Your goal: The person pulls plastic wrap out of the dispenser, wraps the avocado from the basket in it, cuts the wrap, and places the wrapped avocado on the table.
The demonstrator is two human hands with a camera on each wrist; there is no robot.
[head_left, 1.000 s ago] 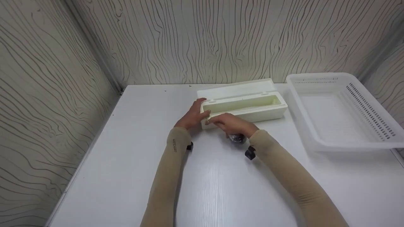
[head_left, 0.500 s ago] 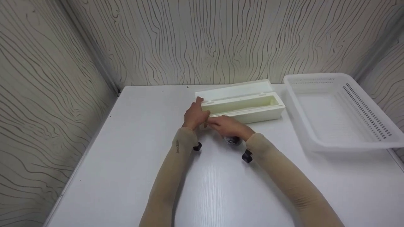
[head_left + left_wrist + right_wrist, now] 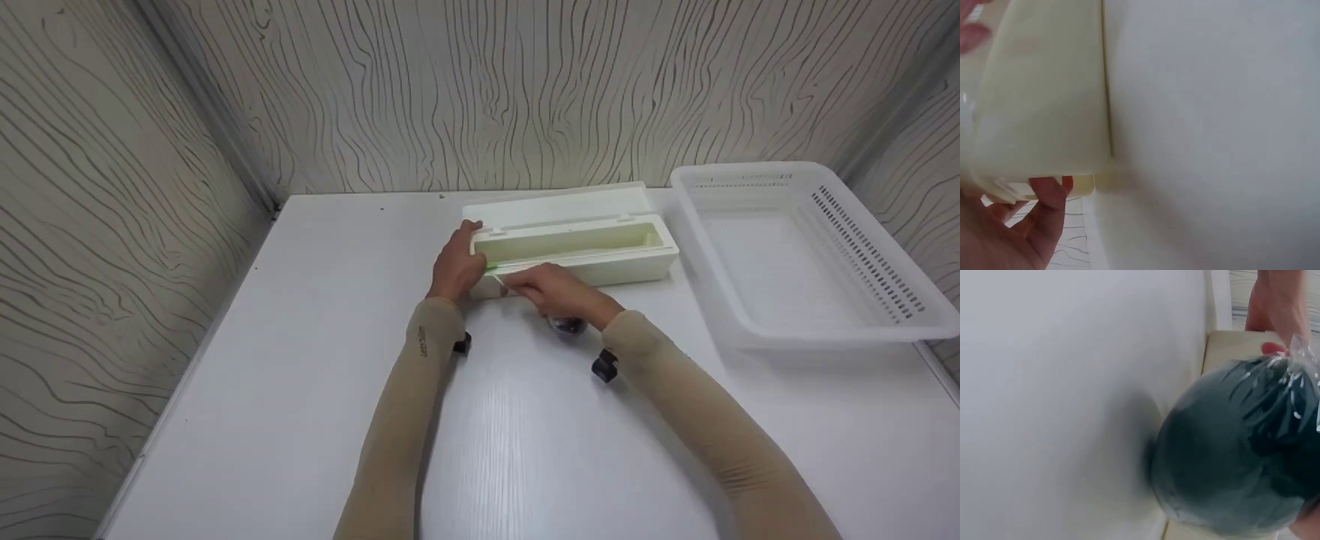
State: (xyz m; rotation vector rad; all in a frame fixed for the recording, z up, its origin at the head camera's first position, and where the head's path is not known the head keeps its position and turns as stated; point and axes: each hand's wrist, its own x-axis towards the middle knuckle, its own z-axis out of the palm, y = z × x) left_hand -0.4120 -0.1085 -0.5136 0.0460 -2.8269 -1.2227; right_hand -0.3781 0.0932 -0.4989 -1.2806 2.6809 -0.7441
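Observation:
A long off-white box (image 3: 611, 266) stands on the table, its lid (image 3: 559, 206) laid back behind it. At its left end my left hand (image 3: 455, 266) grips it, thumb over the top edge and fingers bent around the end. By that thumb shows a small green piece (image 3: 491, 267). In front of the box my right hand (image 3: 551, 291) has curled fingers, with a thin whitish strip (image 3: 500, 281) at the fingertips. It holds a dark round thing wrapped in clear plastic (image 3: 1224, 444), gathered into folds at one side. The palm side of this hand is mostly hidden.
To the right of the box stands a large white plastic basket (image 3: 724, 300) with slotted walls. Patterned wall panels (image 3: 480, 97) close in the table (image 3: 337, 360) at the back and the left side.
My right hand has drawn slightly right, away from the left thumb, and the whitish strip and green piece now show between them. The left hand stays at the box's end.

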